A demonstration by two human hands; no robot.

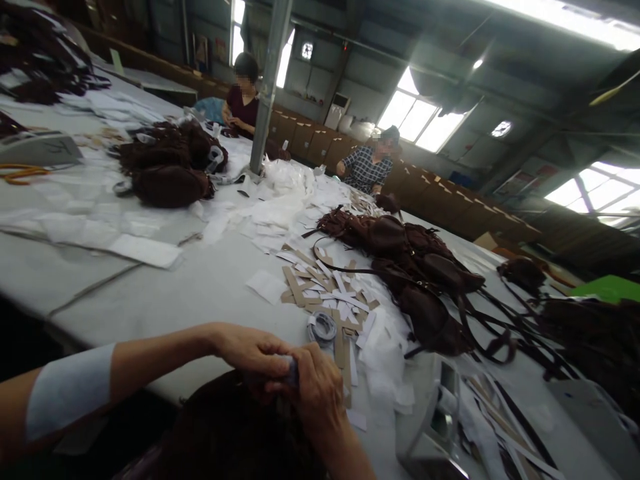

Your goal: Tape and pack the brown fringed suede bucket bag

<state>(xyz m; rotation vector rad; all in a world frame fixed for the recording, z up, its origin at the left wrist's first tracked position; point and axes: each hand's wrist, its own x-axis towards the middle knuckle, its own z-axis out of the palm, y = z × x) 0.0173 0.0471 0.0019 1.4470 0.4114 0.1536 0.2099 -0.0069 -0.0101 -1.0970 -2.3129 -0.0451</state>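
Observation:
My left hand (250, 350) and my right hand (320, 383) meet at the near edge of the table, fingers closed. Between them shows a small bit of grey material (291, 372), mostly covered by my fingers. It looks like a soft wrap, though its exact kind is hidden. Right below my hands is a dark brown fringed item (235, 427), probably a bag, in deep shadow. A coil of grey strip (321, 328) lies on the table just beyond my right hand.
Cardboard and paper strips (325, 287) lie scattered ahead. Brown leather bags (425, 287) are heaped to the right, more (170, 173) to the left. A tape dispenser (430, 427) stands near right. Orange-handled scissors (23, 175) lie far left. A metal post (270, 87) rises mid-table; two people work beyond.

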